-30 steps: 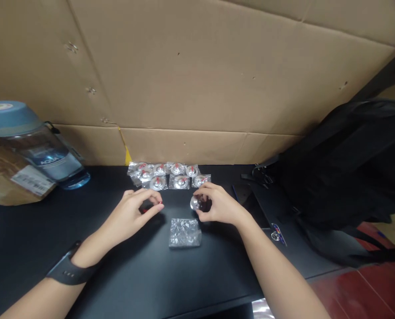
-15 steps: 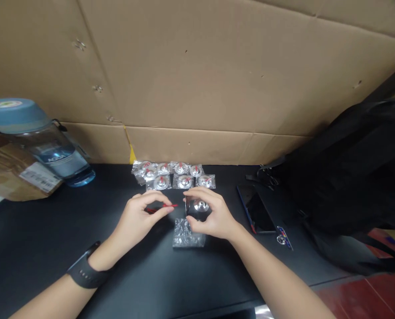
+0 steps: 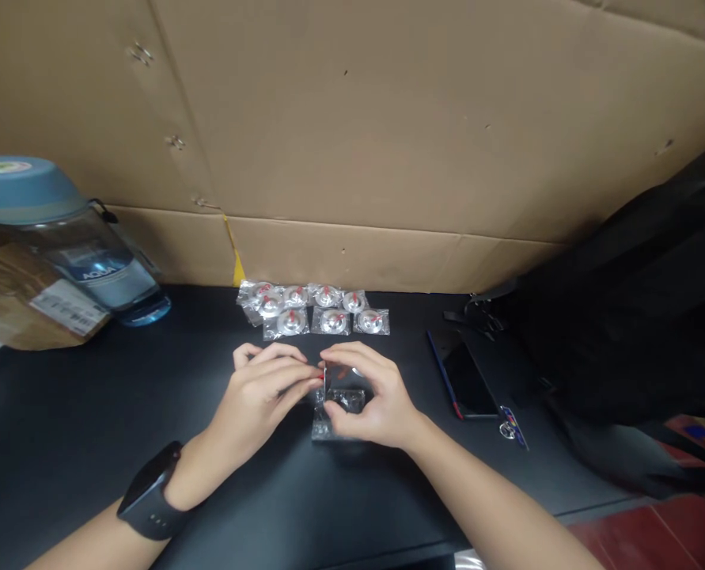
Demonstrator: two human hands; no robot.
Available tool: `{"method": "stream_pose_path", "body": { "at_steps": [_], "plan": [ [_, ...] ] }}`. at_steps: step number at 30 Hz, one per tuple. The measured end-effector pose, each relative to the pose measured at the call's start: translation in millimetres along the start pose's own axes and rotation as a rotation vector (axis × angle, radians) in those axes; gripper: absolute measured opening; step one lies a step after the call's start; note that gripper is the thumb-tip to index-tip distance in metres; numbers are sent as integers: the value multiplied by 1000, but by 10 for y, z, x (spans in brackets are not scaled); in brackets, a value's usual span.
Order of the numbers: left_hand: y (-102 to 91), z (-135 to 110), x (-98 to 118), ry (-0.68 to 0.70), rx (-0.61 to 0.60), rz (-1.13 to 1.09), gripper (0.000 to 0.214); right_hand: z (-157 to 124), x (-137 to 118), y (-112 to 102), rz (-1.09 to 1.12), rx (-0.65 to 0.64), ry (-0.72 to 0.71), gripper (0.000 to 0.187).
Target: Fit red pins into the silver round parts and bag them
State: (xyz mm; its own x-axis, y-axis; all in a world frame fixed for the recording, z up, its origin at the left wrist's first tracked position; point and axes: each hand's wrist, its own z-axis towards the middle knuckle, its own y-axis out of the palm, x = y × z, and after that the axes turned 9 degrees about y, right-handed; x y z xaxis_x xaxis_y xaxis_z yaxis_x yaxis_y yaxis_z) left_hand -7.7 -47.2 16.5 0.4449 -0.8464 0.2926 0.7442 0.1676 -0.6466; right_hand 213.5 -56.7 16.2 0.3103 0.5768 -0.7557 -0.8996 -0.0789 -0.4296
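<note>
My left hand and my right hand meet over the black table. My right hand holds a small clear plastic bag with a shiny metal piece in it. My left hand pinches a thin red piece at the bag's left edge; only a sliver of red shows. Under the hands lies a stack of empty clear bags. Behind them, near the cardboard wall, several bagged silver discs with red parts lie in two rows.
A big water jug with a blue lid lies at the left over a brown parcel. A phone and a key tag lie right of the hands. A black backpack fills the right side.
Both hands have come together. The left hand brought the red piece to the bag that the right hand lifted over the bag stack. The camera tilted a little.
</note>
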Motion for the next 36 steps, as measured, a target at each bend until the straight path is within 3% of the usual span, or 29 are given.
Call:
{"method": "stream_pose_path", "body": {
  "at_steps": [7, 19, 26, 29, 32, 36],
  "plan": [
    [-15, -11, 48, -24, -17, 163, 19, -10, -22, 22, 7, 21, 46, 57],
    [26, -27, 139, -123, 93, 53, 15, -5, -64, 43, 86, 55, 37, 34],
    [38, -31, 141, -95, 107, 70, 17, -34, -74, 47, 103, 79, 91, 35],
    [36, -24, 132, -64, 126, 181, 16, -34, -47, 28, 107, 26, 155, 32],
    [29, -15, 125, -52, 137, 258, 13, -20, -41, 5, 87, -62, 237, 15],
    [25, -9, 140, -66, 122, 273, 10, 3, -50, 4, 56, -90, 228, 10]
  ]
}}
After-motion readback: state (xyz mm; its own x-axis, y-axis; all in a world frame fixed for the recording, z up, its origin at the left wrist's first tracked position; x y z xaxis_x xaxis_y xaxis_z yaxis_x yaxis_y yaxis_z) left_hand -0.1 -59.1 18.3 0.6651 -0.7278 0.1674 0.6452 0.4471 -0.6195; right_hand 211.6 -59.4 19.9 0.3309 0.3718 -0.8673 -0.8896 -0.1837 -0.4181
